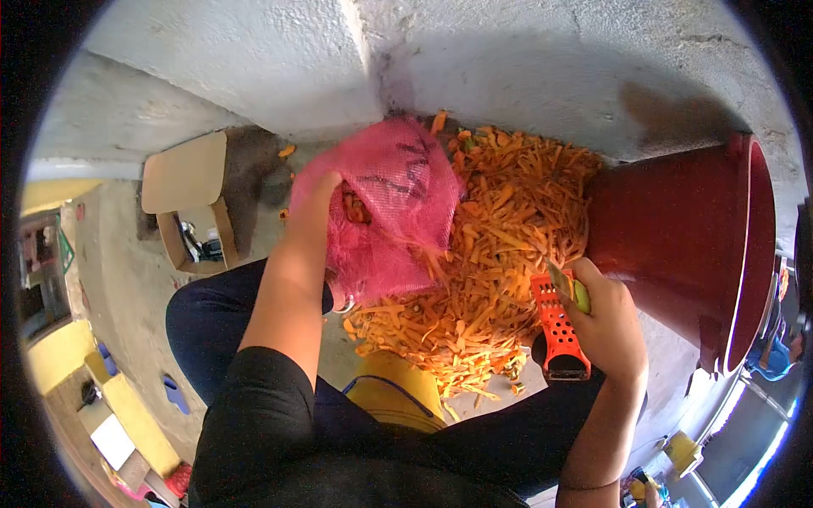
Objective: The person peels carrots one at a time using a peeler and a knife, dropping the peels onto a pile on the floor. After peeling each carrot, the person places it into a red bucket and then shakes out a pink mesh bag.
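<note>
A pink mesh bag (394, 199) with dark marker writing lies over the left part of a heap of orange peelings (508, 212). My left hand (333, 188) reaches in at the bag's opening, and its fingers are hidden by the mesh. Some orange pieces show inside that opening. My right hand (608, 320) is closed around the green handle of a knife (559, 278), its blade pointing up and left. Close below the blade, an orange grater (559, 326) with a black end overlaps the heap's right edge, beside my right hand.
A large dark red tub (677, 241) lies on its side at the right. Between my legs stands a yellow bucket (394, 394). An open cardboard box (199, 237) with small items sits at the left, against the wall (508, 76). A blue slipper (175, 394) lies on the floor.
</note>
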